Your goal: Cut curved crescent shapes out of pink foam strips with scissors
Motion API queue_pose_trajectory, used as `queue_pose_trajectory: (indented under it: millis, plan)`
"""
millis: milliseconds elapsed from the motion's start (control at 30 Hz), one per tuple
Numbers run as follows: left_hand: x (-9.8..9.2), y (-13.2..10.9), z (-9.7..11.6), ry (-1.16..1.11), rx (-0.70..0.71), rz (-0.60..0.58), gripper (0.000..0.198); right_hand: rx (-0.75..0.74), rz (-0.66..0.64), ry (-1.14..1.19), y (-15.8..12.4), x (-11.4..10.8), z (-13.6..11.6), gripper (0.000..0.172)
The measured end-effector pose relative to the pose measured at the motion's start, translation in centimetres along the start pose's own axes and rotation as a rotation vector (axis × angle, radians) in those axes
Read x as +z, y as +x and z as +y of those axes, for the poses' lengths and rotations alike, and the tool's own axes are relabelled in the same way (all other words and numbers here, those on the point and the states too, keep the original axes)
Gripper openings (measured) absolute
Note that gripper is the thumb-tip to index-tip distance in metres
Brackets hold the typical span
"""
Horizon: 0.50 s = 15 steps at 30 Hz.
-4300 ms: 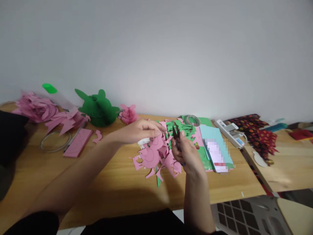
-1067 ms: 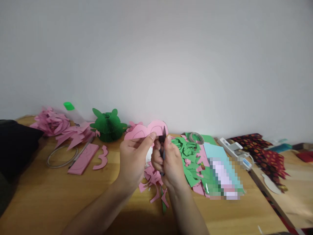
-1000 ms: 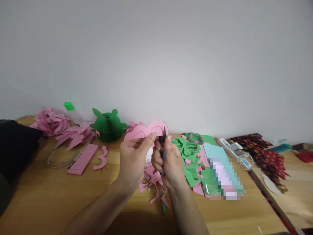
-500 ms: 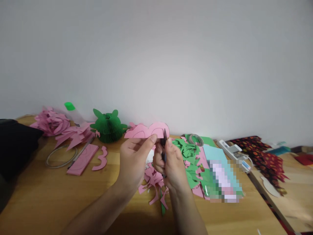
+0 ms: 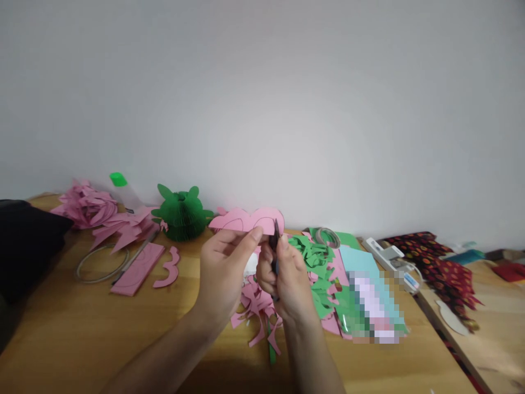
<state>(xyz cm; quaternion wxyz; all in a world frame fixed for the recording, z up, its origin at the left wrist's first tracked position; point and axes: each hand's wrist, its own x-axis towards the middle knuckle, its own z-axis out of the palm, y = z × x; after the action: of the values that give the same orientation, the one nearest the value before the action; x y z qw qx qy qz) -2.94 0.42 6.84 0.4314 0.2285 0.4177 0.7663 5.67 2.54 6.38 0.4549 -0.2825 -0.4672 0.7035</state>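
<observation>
My left hand point(image 5: 223, 271) pinches the straight lower edge of a pink paper piece point(image 5: 241, 219) with a scalloped top and drawn curved lines. Wrapped around a pair of dark scissors point(image 5: 276, 236), my right hand point(image 5: 289, 273) is closed, and most of the handles are hidden in it. The blades point up and lie across the right end of the pink paper. Both hands are close together above the table. Below them lie pink paper scraps point(image 5: 258, 301) and a green strip point(image 5: 271, 345).
A folded pink paper stack point(image 5: 138, 268), a scalloped pink cutout point(image 5: 170, 269) and a green paper ball point(image 5: 183, 213) lie left. Pink scraps point(image 5: 88, 205) are piled by the wall. Green scraps point(image 5: 311, 251), a tape roll point(image 5: 328, 237) and a power strip point(image 5: 388, 254) are right.
The scissors and pink paper keep nearly the same place in my hands. The view has shifted very slightly; no object on the table has visibly moved.
</observation>
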Motion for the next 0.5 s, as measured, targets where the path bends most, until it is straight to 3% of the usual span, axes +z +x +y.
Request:
queue_pose_trajectory:
  millis: [500]
  plan:
    - [-0.03,-0.01,0.48,-0.007,0.016,-0.015,0.016,-0.001,-0.065,0.019,-0.18,-0.10,-0.08,0.046]
